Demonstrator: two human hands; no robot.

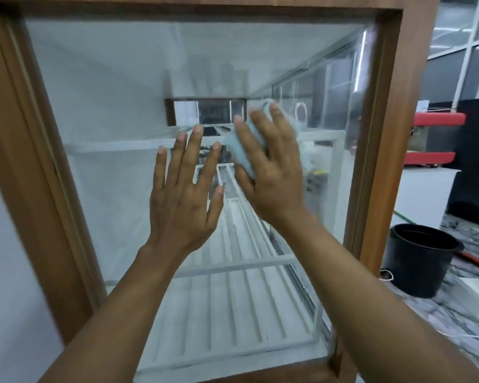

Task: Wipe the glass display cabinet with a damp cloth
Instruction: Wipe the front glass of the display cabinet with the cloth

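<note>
glass fills my view: the display cabinet's pane (108, 106), set in a brown wooden frame (385, 134). my left hand (183, 197) lies flat on it, fingers spread wide. just beside it, my right hand (274, 167) presses a bunched pale blue cloth (239, 150) to the pane, fingers nearly straight. a black bucket (421, 261) stands on the floor to the right.

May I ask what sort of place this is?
Probably a shop or café: a wood-framed glass display cabinet with white racks, a red-trimmed machine on a counter, a black bucket nearby.
</note>
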